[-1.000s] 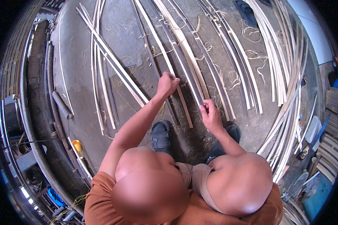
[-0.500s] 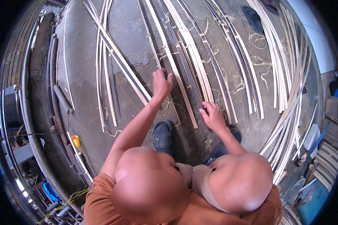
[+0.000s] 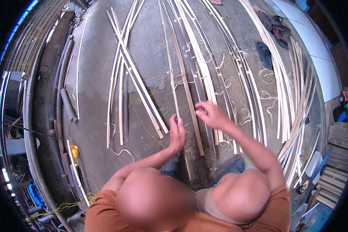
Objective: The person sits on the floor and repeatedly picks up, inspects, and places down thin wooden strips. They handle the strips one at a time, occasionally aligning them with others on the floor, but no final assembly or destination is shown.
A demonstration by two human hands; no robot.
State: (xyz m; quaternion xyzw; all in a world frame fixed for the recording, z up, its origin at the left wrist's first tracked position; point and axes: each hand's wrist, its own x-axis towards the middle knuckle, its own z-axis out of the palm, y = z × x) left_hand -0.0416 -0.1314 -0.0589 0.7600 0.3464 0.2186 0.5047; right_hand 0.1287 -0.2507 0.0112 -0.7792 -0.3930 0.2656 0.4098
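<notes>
My left hand (image 3: 177,133) is closed, thumb and fingers pinching a thin bamboo strip (image 3: 188,170) that runs lengthwise between my feet and away from me. To its right, my right hand (image 3: 212,115) hovers over a wider bamboo strip (image 3: 188,91), fingers loosely curled and apart, with nothing visible in them. Just beyond that hand lie a dark-faced strip (image 3: 212,149) and several pale strips (image 3: 206,77) side by side. Thin fibre ties (image 3: 178,82) cross between some of them.
Crossed bamboo strips (image 3: 137,79) lie at left, beside yellow string. A larger bundle of pale strips (image 3: 284,104) curves along the right, near a dark sandal (image 3: 264,54). Pipes (image 3: 67,104) and a yellow cup (image 3: 74,152) line the left side. A blue-handled tool (image 3: 324,160) rests at right.
My left hand has come nearer my body, and the thin strip has shifted toward me with it. My right hand has moved left, away from the strip ends, toward my left hand.
</notes>
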